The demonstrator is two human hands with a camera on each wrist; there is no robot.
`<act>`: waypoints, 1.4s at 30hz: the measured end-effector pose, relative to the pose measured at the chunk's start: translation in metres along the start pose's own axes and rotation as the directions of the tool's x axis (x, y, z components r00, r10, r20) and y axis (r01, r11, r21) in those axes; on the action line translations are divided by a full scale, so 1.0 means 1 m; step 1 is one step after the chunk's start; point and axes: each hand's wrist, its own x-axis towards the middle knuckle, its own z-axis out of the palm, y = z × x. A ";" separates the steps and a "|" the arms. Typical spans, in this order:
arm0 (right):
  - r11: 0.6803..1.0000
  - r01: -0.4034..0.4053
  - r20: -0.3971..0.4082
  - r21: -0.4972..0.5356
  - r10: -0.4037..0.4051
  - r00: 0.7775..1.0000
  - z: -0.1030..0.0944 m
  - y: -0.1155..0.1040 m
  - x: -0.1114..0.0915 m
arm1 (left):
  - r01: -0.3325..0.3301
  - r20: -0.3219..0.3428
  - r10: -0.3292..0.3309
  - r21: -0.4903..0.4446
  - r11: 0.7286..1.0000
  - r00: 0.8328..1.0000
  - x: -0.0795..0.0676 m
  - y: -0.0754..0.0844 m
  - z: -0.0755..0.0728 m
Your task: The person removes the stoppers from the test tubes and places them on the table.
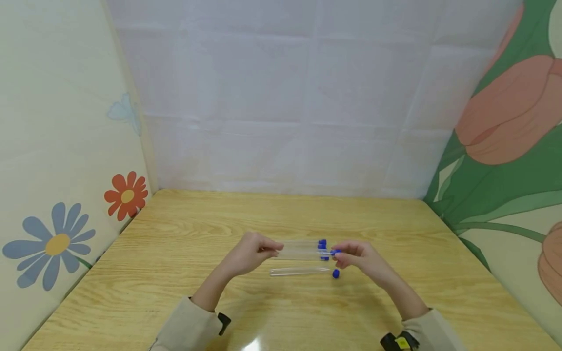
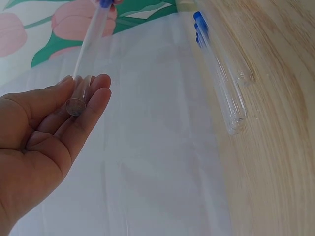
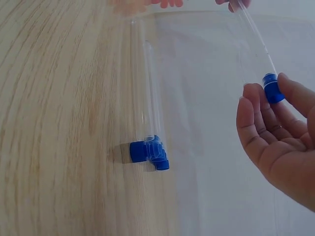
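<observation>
Between both hands a clear test tube (image 2: pixel 92 42) is held level, above the table. My left hand (image 1: pixel 252 254) pinches its rounded end between thumb and fingers. At the other end, my right hand (image 1: pixel 363 261) grips a blue cap (image 3: pixel 273 89) with thumb and fingertips; the cap sits at the tube's mouth. Nearer to me on the table lies an uncapped test tube (image 1: pixel 300 271), and a loose blue cap (image 1: pixel 335 274) is just right of its open end.
Behind the held tube, several test tubes with blue caps (image 1: pixel 322 243) lie side by side on the wooden table (image 1: pixel 210 214). A white cloth (image 1: pixel 281 97) hangs at the back, with flower-patterned panels (image 1: pixel 505 112) at the sides.
</observation>
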 end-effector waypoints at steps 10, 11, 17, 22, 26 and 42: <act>0.998 -0.048 -0.100 -0.048 0.043 0.994 0.005 -0.002 -0.001 | -0.008 -0.003 0.008 -0.009 1.000 1.000 0.000 0.002 0.001; 0.997 -0.051 -0.114 -0.050 0.045 0.992 0.006 -0.002 -0.001 | -0.005 -0.003 0.005 -0.009 1.000 1.000 0.000 0.003 0.001; 0.996 -0.071 -0.215 -0.056 0.058 0.975 0.010 -0.003 -0.001 | 0.009 -0.006 -0.009 0.012 1.000 1.000 0.001 0.005 0.001; 0.993 -0.081 -0.283 -0.085 0.054 0.958 0.014 -0.002 0.000 | 0.025 -0.006 -0.025 0.029 0.999 1.000 0.001 0.006 0.002; 0.992 -0.059 -0.270 -0.114 0.026 0.963 0.013 -0.001 0.000 | 0.020 -0.006 -0.019 0.030 0.999 1.000 0.001 0.004 0.001; 0.992 -0.035 -0.153 -0.117 0.017 0.988 0.008 -0.004 -0.002 | -0.009 -0.005 0.009 0.021 1.000 1.000 0.000 -0.002 -0.003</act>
